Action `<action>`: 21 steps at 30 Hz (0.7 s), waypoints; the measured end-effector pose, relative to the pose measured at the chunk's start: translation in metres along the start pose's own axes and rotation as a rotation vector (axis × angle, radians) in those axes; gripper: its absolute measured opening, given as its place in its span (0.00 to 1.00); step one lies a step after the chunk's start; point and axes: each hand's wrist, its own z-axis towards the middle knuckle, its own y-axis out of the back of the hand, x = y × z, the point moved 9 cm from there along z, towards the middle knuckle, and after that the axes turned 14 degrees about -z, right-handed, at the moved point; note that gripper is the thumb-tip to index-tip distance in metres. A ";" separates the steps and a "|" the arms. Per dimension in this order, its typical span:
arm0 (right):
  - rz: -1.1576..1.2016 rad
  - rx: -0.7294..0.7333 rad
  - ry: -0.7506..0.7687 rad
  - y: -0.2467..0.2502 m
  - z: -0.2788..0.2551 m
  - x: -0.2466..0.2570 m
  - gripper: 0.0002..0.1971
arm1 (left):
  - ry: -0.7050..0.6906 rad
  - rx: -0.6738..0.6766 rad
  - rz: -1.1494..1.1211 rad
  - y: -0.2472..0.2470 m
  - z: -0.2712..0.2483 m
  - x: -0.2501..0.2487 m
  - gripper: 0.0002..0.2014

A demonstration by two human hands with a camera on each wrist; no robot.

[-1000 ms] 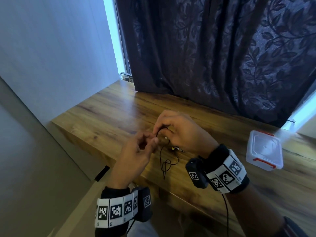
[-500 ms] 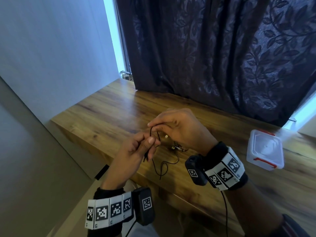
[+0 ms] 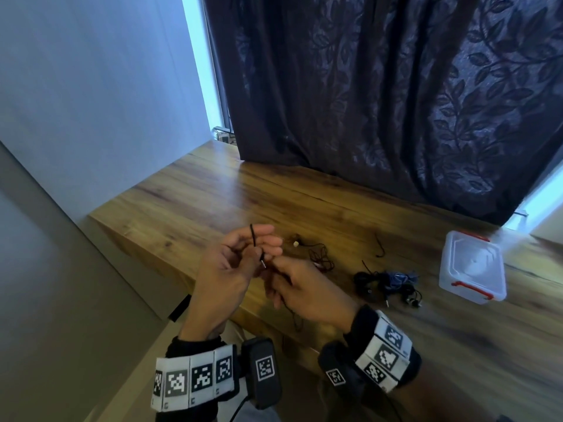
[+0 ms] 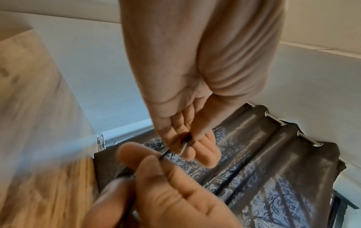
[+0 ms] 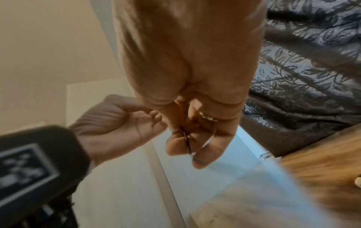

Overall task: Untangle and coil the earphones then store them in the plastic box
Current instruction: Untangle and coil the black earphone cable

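My hands now lifted off the table's (image 3: 189,208) near edge, left hand (image 3: 225,269) pinching the black earphone cable (image 3: 253,236) upright, right hand (image 3: 304,295) gripping its lower run, second tangled earphones (image 3: 387,281) lying beside the lidded plastic box (image 3: 472,266) toward the right edge.

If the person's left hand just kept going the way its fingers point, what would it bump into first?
Probably nothing nearby. The left hand, pinching the black earphone cable, points across bare wooden table toward the dark curtain. The cream earbud seems off to its right, though depth is unclear.
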 end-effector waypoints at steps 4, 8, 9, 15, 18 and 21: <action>-0.294 0.123 0.089 -0.006 -0.014 0.015 0.09 | -0.057 -0.070 0.138 0.009 0.003 0.003 0.21; -0.432 0.005 0.178 0.028 -0.016 0.038 0.08 | -0.053 -0.051 0.360 0.004 0.004 0.009 0.24; -0.429 -0.066 0.196 0.043 -0.016 0.045 0.08 | -0.046 -0.023 0.383 0.000 0.004 0.010 0.22; -0.314 -0.411 0.203 0.103 -0.001 0.050 0.03 | 0.019 0.064 0.125 -0.014 0.001 0.011 0.15; -0.235 -0.522 0.174 0.111 0.005 0.038 0.04 | 0.024 0.066 0.031 -0.016 0.002 0.009 0.18; -0.158 -0.593 0.141 0.108 0.009 0.027 0.04 | 0.018 0.102 0.061 -0.017 0.003 0.010 0.16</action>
